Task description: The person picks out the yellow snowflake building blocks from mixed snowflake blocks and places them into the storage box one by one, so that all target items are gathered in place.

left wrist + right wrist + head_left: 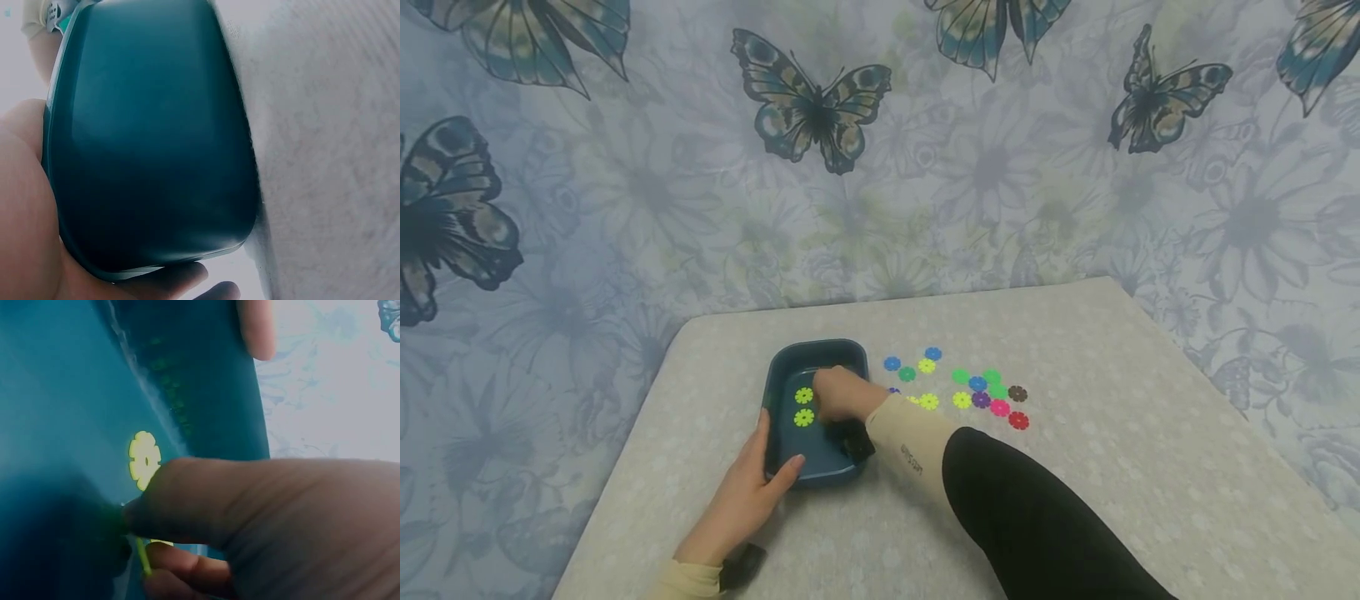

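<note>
A dark teal plastic tray (820, 477) stands on the table, tilted on edge in neither view. My left hand (745, 492) grips its near left corner, thumb on the near rim and fingers along the left wall; the left wrist view shows the tray's outer side (156, 125) beside the palm. Inside the tray lie two yellow flower-shaped discs (803, 417). My right hand (846, 394) reaches down into the tray. In the right wrist view its thumb and fingers pinch a yellow flower disc (144, 557), seen edge-on, while another yellow disc (145, 456) lies just beyond.
Right of the tray, loose flower discs in several colours lie on the table: blue (933, 353), green (907, 374), purple (981, 400), brown (1017, 393) and red (1018, 420). A pale patterned cloth (1075, 500) covers the table, and a butterfly-patterned wall (985, 183) rises behind it.
</note>
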Available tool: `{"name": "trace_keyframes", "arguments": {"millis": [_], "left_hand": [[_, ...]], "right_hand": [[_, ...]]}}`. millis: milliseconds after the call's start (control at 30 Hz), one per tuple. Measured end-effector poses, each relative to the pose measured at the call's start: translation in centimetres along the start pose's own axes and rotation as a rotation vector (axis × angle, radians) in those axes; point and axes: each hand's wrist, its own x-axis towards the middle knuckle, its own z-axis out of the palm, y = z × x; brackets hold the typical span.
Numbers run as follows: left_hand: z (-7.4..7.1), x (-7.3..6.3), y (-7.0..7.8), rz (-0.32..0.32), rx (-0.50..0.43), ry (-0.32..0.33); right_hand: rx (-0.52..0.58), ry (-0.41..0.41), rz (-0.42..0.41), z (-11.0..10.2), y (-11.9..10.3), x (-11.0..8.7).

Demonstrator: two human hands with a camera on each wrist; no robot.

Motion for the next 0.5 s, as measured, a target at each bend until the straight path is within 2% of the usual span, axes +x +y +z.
{"name": "trace_keyframes", "arguments": {"millis": [233,500], "left_hand": [[0.13,0.00,-0.37,0.023,-0.006,0.010],[0.08,-0.02,-0.36,0.039,-0.012,0.013]], "right_hand": [[-0.086,-0.021,0.015,0.48,-0.10,0.64],[-0.117,-0.023,0.016,0.67,-0.18,0.98]]}}
